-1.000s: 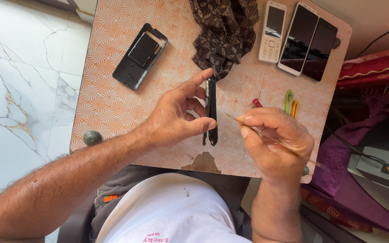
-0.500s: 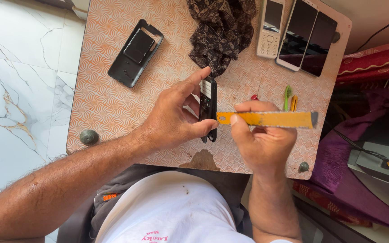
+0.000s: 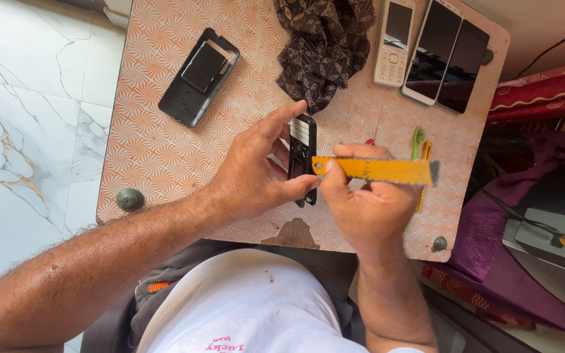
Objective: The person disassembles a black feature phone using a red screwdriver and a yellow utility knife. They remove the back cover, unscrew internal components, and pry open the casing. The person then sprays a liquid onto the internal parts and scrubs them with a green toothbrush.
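Held edge-up in the left hand (image 3: 256, 176): a small black keypad phone (image 3: 303, 153), thumb pressed on the near side, forefinger stretched along the far side, remaining fingers curled behind. Closed, then, and gripping firmly. Lifted just above the orange patterned surface (image 3: 165, 170), around the middle of it, slightly toward the near edge.

Closed too, the right hand (image 3: 367, 209), pinching a flat yellow strip tool (image 3: 377, 170) (a pry tool or small ruler, hard to tell which) between thumb and fingers. Left tip of the strip touching the phone's right edge, about halfway along the body; rest of it sticking out to the right, roughly level.

Judged as the step in hand: working the strip's tip against the seam of the handset. Whether the tip is already inside the seam, cannot tell. Calls for a steady grip on the phone, a shallow angle on the strip, and gentle pressure so the tip does not slip toward the left thumb.

Elsewhere on the surface: a black phone housing (image 3: 199, 76) at far left, a dark patterned cloth (image 3: 325, 46) far centre, a white keypad phone (image 3: 393, 42) beside it, two smartphones (image 3: 436, 52) at far right, green and yellow tools (image 3: 418, 137) just beyond the right hand.
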